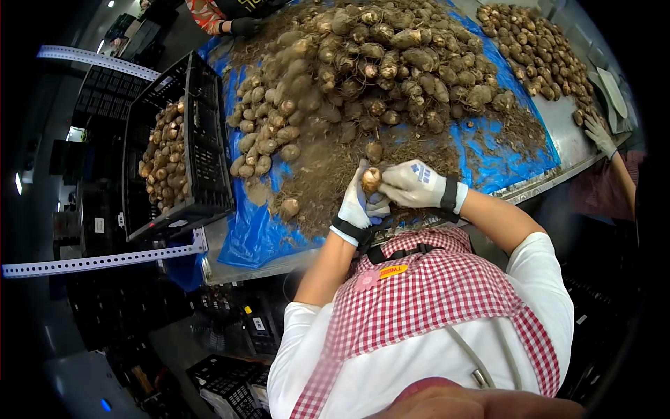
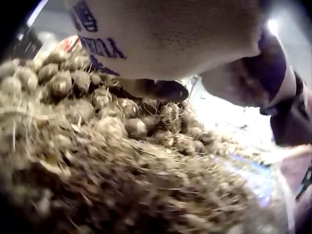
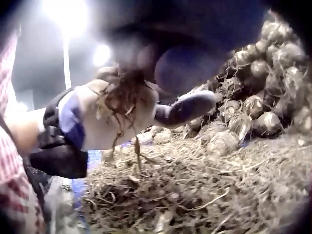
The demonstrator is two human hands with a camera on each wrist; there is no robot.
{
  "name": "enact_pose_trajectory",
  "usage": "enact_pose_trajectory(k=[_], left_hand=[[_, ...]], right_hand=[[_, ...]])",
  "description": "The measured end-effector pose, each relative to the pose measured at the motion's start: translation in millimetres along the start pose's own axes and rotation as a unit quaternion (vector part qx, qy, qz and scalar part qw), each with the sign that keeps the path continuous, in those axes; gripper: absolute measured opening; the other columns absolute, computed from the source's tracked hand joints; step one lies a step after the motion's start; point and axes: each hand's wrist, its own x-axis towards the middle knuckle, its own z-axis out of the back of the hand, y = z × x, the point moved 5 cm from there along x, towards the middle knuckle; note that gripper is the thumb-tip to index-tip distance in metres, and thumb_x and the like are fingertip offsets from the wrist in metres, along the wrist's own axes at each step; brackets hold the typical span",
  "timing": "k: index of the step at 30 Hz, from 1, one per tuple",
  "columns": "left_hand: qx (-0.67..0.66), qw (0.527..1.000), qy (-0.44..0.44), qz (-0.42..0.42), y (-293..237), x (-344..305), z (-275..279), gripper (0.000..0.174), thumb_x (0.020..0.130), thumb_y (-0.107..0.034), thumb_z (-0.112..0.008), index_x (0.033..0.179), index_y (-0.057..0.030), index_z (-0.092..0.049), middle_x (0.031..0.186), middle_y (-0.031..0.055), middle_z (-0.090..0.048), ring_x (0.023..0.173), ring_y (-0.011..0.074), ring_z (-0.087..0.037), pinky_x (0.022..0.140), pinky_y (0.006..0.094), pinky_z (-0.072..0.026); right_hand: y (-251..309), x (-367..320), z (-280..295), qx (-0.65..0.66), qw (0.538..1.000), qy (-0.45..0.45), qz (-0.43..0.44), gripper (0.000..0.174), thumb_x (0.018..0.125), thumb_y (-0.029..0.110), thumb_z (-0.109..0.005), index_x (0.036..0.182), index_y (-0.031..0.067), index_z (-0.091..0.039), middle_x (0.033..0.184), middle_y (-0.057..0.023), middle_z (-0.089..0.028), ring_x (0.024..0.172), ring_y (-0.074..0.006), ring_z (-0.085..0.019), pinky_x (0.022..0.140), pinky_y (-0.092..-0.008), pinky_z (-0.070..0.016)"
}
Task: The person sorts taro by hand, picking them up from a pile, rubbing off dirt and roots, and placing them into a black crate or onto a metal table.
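Observation:
My left hand (image 1: 359, 204), in a white glove with a bluish palm, grips a taro (image 1: 372, 179) near the table's front edge. The taro's pale cut end shows in the head view. My right hand (image 1: 417, 184), gloved alike, has its fingers curled against the same taro from the right. Stringy brown roots (image 3: 124, 105) hang between the hands in the right wrist view. Another taro (image 1: 374, 151) lies just beyond them on loose root litter (image 3: 195, 190). A large pile of hairy taros (image 1: 391, 63) rises behind. In the left wrist view a glove hides most of the held taro.
Cleaner taros (image 1: 262, 133) gather on the blue sheet (image 1: 258, 241) at left. A black crate (image 1: 209, 126) of taros stands beside the table. More taros (image 1: 537, 52) lie at far right, near another person's gloved hand (image 1: 599, 133). A black-gloved hand (image 1: 246, 26) is at the back.

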Motion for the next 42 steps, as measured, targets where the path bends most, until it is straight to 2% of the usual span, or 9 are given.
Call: enact_pose_trajectory(k=[9,15,23,27,32,34,36,40,42], left_hand=[[-0.090,0.993,-0.082,-0.002,13.3,-0.6,4.5,0.067,0.091,-0.066,-0.037,0.087,-0.0033,-0.059,0.044,-0.0002,-0.035,0.032,0.0120,-0.030,0.031,0.0257,-0.0229],[-0.104,0.993,0.047,0.029,13.8,-2.4,-4.0,0.070,0.089,-0.070,-0.036,0.087,-0.0044,-0.060,0.044,0.0000,-0.032,0.033,0.0119,-0.028,0.033,0.0271,-0.0190],[0.162,0.946,-0.261,-0.101,1.2,-20.2,-11.5,0.054,0.100,-0.053,-0.029,0.110,-0.0085,-0.057,0.051,0.0001,-0.040,0.034,0.0113,-0.028,0.034,0.0241,-0.0228],[0.507,0.750,-0.305,-0.295,-7.9,-19.5,-26.5,0.037,0.097,-0.030,-0.043,0.115,0.0002,-0.054,0.085,0.0150,-0.055,0.063,0.0238,-0.055,0.053,0.0296,-0.0449],[0.832,0.301,-0.254,-0.390,5.6,-26.1,-62.6,0.037,0.083,0.002,-0.051,0.120,0.0082,-0.049,0.115,0.0277,-0.054,0.098,0.0398,-0.060,0.081,0.0406,-0.0542],[0.787,0.364,-0.271,-0.418,-7.5,-30.3,-55.4,0.031,0.093,-0.010,-0.047,0.119,0.0065,-0.050,0.113,0.0227,-0.056,0.097,0.0340,-0.061,0.078,0.0382,-0.0538],[0.549,0.659,-0.289,-0.425,-16.2,-33.6,-36.8,0.040,0.102,-0.031,-0.038,0.121,0.0014,-0.051,0.103,0.0131,-0.059,0.078,0.0202,-0.061,0.060,0.0302,-0.0505],[0.365,0.827,-0.309,-0.297,-3.1,-37.8,-34.7,0.050,0.102,-0.047,-0.033,0.126,-0.0069,-0.049,0.084,0.0017,-0.056,0.052,0.0035,-0.039,0.043,0.0181,-0.0272],[0.463,0.769,-0.309,-0.313,-4.7,-30.8,-20.0,0.048,0.104,-0.042,-0.029,0.124,-0.0037,-0.048,0.093,0.0057,-0.055,0.071,0.0111,-0.047,0.061,0.0239,-0.0377]], right_hand=[[-14.6,-3.7,12.1,-0.021,0.993,0.026,-0.111,0.061,0.087,0.057,-0.056,0.092,-0.0038,-0.053,0.084,-0.0211,-0.056,0.077,-0.0338,-0.059,0.066,-0.0418,-0.0482],[-19.4,-8.2,-6.9,0.052,0.995,0.055,-0.072,0.030,0.092,0.024,-0.055,0.073,0.0009,-0.051,0.063,-0.0152,-0.051,0.054,-0.0307,-0.053,0.052,-0.0398,-0.0444],[-19.0,-10.5,10.0,0.013,0.996,-0.084,0.000,0.046,0.091,0.038,-0.059,0.105,-0.0057,-0.053,0.089,-0.0209,-0.054,0.081,-0.0387,-0.056,0.071,-0.0450,-0.0454],[-11.4,-5.5,0.7,0.039,0.995,-0.074,-0.054,0.033,0.092,0.028,-0.059,0.087,-0.0044,-0.054,0.074,-0.0174,-0.054,0.069,-0.0329,-0.057,0.060,-0.0406,-0.0437],[-53.4,-7.8,-16.3,0.123,0.960,-0.001,-0.251,0.032,0.093,0.025,-0.054,0.085,-0.0061,-0.053,0.065,-0.0181,-0.051,0.060,-0.0330,-0.054,0.056,-0.0407,-0.0405],[-67.6,-12.7,-12.0,0.029,0.977,0.001,-0.213,0.036,0.095,0.032,-0.053,0.089,-0.0036,-0.057,0.066,-0.0133,-0.053,0.059,-0.0222,-0.053,0.056,-0.0357,-0.0411],[-69.0,-15.1,-9.2,0.146,0.941,0.024,-0.305,0.040,0.097,0.038,-0.051,0.090,-0.0007,-0.059,0.071,-0.0085,-0.057,0.062,-0.0137,-0.053,0.057,-0.0334,-0.0427],[-61.5,-25.6,-22.1,0.261,0.899,0.009,-0.351,0.041,0.098,0.040,-0.049,0.091,0.0006,-0.058,0.072,-0.0036,-0.059,0.057,-0.0114,-0.056,0.052,-0.0274,-0.0462],[-23.0,-22.9,-21.3,0.325,0.867,0.045,-0.376,0.039,0.097,0.039,-0.051,0.092,0.0011,-0.057,0.075,-0.0034,-0.059,0.055,-0.0118,-0.057,0.052,-0.0259,-0.0498]])
